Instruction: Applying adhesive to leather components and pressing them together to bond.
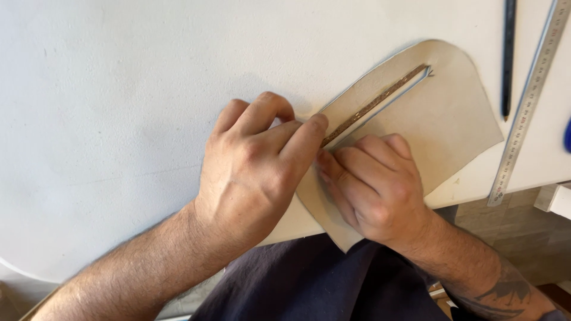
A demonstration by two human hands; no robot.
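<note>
Left hand [253, 169] and right hand [372, 187] curled, pinching folded edge of beige curved leather piece [452, 119], overhanging white table [119, 89] edge, steel ruler [529, 101] right of hands.

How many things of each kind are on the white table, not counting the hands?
Beige leather piece with a long slit: 1
Metal ruler: 1
Dark pencil-like stick: 1
Blue thing, cut off at the edge: 1
Total: 4

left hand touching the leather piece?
Touching. Head view: the left hand lies on the beige leather piece, its index fingertip pressed against the folded edge of the slit beside the right hand.
</note>
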